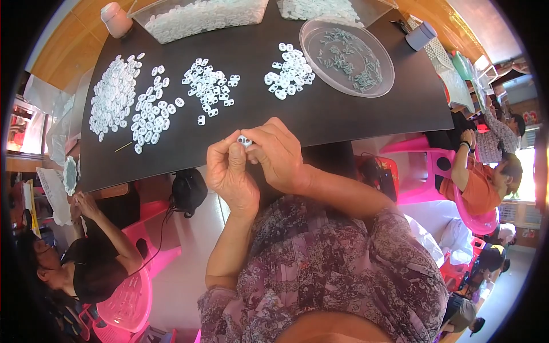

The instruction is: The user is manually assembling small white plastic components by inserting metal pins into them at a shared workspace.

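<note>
My left hand [233, 180] and my right hand [279, 153] meet just off the near edge of the black table [246, 120]. Between their fingertips they pinch a small white plastic piece [245, 140] with two dark round spots. The fingers cover part of it. Ahead of my hands lies a loose pile of small squarish white pieces [207, 84]. Rounded white pieces [290, 70] form another pile to its right. Two piles of oval white pieces, one larger [114, 91] and one smaller [151, 117], spread over the left side.
A clear round tray [391, 71] holds small grey-green parts. Two clear bins [163, 37] of white pieces stand at the back, near a pinkish jar [116, 22] and a grey cup [421, 36]. A thin yellowish stick [123, 147] lies left. People sit on both sides.
</note>
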`<state>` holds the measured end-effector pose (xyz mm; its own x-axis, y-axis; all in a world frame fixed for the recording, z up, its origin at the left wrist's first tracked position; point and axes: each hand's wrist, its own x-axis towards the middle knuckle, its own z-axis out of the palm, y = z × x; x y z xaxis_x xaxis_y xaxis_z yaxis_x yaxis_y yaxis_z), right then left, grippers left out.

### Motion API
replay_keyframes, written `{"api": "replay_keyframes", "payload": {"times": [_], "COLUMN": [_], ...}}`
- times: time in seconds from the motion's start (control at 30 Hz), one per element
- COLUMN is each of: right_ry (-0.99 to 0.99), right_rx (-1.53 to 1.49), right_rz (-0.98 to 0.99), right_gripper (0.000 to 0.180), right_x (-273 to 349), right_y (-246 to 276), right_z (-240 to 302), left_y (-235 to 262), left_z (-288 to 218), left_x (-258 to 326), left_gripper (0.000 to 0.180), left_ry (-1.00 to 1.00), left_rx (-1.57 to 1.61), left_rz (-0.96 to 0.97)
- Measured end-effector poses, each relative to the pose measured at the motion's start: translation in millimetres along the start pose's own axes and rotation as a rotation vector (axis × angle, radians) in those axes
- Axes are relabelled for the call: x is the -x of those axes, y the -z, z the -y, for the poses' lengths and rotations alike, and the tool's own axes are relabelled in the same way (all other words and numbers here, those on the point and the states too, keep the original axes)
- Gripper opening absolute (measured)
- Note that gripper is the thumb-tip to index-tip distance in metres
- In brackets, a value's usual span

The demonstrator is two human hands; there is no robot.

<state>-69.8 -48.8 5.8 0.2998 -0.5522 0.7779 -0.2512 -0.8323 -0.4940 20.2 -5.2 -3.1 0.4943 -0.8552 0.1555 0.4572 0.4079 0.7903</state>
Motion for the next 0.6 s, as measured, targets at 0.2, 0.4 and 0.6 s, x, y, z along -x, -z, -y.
{"api": "replay_keyframes", "payload": {"times": [0.2, 0.4, 0.6], "right_ry": [-0.016, -0.025, 0.022], "right_rx": [-0.055, -0.073, -0.041], "right_rz": [-0.013, -0.025, -0.062], "right_gripper": [0.03, 0.029, 0.029], "right_x": [-1.6, 0.9, 1.1], "right_y": [1.1, 1.0, -3.7], "right_z": [2.7, -1.6, 1.0], "left_y": [0.4, 3.4, 2.5], "left_z": [-1.1, -2.6, 3.5], "left_x": [0.5, -0.2, 3.2], "left_gripper": [0.017, 0.017, 0.019], "left_ry": [-0.063, -0.016, -0.118], "left_rx": [-0.084, -0.001, -0.102], "left_rz": [-0.06, 0.063, -0.044]}}
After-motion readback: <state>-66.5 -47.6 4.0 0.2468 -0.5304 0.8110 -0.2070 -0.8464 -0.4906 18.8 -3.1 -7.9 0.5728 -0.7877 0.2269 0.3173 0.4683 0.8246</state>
